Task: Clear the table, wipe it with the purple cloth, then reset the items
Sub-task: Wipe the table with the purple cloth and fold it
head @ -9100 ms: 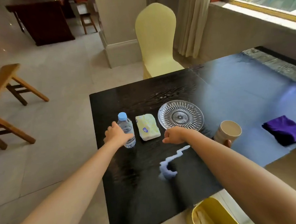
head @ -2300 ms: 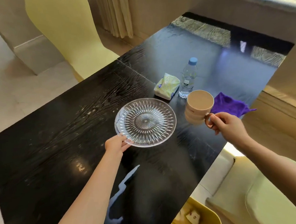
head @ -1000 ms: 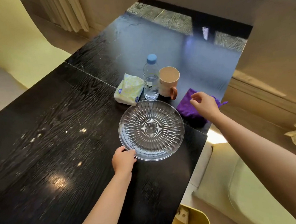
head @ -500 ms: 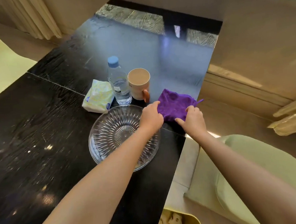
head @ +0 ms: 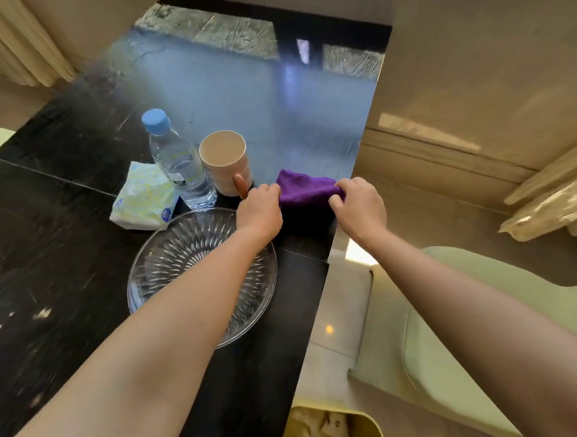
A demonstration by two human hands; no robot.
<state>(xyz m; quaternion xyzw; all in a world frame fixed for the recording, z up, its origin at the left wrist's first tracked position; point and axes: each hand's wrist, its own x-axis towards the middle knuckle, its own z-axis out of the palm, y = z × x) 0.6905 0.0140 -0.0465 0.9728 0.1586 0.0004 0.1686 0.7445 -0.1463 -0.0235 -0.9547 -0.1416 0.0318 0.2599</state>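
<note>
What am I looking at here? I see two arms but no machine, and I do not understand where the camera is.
There is no machine: these are one person's bare arms. The only camera is worn on the person's head and looks forward and down, so the arms come in from below. On the table stand a bottle and a mug; a tissue pack and a plate lie beside them. The left hand and the right hand each pinch one end of the purple cloth at the table's edge.
</note>
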